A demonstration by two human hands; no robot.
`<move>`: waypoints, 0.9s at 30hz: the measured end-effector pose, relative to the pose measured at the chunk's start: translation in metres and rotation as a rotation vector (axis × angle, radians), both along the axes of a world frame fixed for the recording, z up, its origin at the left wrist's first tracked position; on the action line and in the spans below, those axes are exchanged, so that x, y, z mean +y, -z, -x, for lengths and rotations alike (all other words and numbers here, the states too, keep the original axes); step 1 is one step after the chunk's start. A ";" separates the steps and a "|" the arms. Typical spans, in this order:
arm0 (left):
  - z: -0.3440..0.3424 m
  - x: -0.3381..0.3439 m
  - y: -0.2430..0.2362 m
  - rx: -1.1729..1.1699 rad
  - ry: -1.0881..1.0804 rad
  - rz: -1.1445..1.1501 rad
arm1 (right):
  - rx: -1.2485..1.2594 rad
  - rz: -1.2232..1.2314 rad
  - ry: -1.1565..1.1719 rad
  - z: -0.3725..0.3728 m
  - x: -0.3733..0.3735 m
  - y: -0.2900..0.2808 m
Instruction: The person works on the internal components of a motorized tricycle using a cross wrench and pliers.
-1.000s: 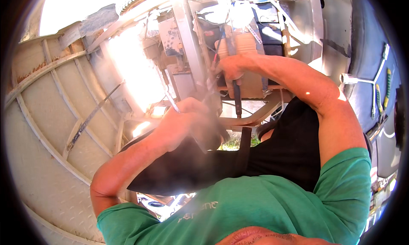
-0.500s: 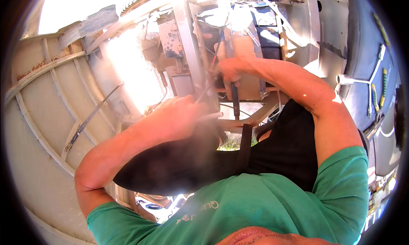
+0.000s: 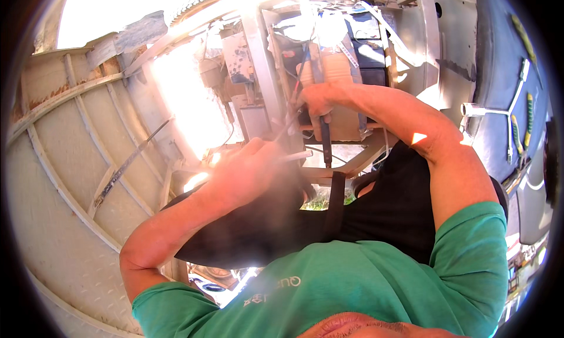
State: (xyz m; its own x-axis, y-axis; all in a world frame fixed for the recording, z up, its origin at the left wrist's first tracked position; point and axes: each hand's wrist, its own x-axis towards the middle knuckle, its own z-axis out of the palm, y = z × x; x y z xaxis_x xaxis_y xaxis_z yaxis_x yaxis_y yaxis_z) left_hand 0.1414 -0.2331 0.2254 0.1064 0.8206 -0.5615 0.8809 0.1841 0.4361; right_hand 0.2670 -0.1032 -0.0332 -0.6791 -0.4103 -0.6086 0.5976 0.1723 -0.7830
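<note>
My left hand [image 3: 249, 167], slightly blurred, is closed around a pale rod-like thing [image 3: 296, 156], whose end sticks out to the right. Between my two hands runs a thin cable-like strand [image 3: 286, 128]. My right hand [image 3: 317, 100] is closed in front of a brown padded block [image 3: 338, 68] inside the metal frame; whatever its fingers grip is hidden. Just under that hand a dark upright bar [image 3: 326, 141] shows, and I cannot tell whether the hand holds it. Red and blue wires [image 3: 298, 79] rise beside my fingers.
A metal post [image 3: 261, 62] stands left of the wires. Ribbed metal panels [image 3: 64, 167] curve along the left. Dark box-like units [image 3: 371, 56] sit behind my right forearm. On a dark surface at right lie a cross-shaped wheel wrench [image 3: 510, 112] and green-yellow handled tools [image 3: 529, 120].
My left hand and forearm have shifted a little to the right, with the pale rod. My right hand stays in nearly the same place.
</note>
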 end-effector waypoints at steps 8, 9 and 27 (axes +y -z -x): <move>0.036 0.025 0.007 -0.074 0.349 -0.047 | -0.061 0.031 -0.018 0.008 0.012 -0.036; 0.036 0.025 0.007 -0.072 0.359 -0.051 | -0.007 -0.003 -0.028 0.005 0.009 -0.027; -0.010 0.035 -0.002 -0.154 0.161 -0.429 | 0.029 -0.095 -0.037 -0.003 0.004 -0.019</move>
State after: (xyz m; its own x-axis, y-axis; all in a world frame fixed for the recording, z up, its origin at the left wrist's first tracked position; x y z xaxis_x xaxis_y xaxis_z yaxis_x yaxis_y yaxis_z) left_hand 0.1512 -0.1984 0.2278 0.3068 0.9408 -0.1441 0.8027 -0.1744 0.5704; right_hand 0.2703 -0.0994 -0.0142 -0.6824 -0.3764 -0.6267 0.5671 0.2684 -0.7787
